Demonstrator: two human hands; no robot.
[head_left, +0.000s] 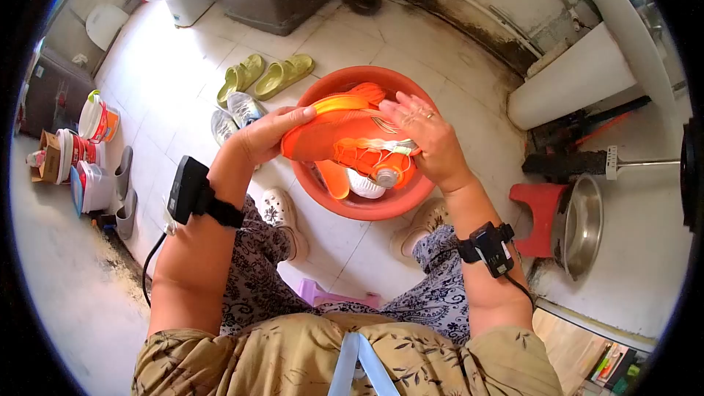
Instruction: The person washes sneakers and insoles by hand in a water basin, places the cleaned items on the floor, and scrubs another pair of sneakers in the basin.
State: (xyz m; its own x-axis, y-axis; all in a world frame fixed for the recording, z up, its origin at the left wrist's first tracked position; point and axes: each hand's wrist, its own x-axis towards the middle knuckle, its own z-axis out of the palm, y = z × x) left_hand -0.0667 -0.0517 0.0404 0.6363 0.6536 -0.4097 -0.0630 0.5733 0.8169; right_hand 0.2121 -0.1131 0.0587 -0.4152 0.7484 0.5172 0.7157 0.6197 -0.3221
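Over the middle of the red basin (422,202), the orange shoe (323,136) is held up, its laced part toward three o'clock. At its nine o'clock end the left hand (279,128) grips the edge, thumb on top and fingers mostly hidden beneath. At its two o'clock side the right hand (425,136) lies against it, fingers stretched out and slightly apart; how firmly they hold, I cannot tell. Below the shoe, within the basin, sit an orange piece (334,180) and a white ribbed item (364,185). From the basin, green slippers (284,75) and grey sneakers (244,108) rest on the tiled floor (337,242) at ten o'clock, a red stool (539,238) and metal bowl (584,227) at four, a purple stool (337,297) toward six, and tubs (99,121) well apart at nine.
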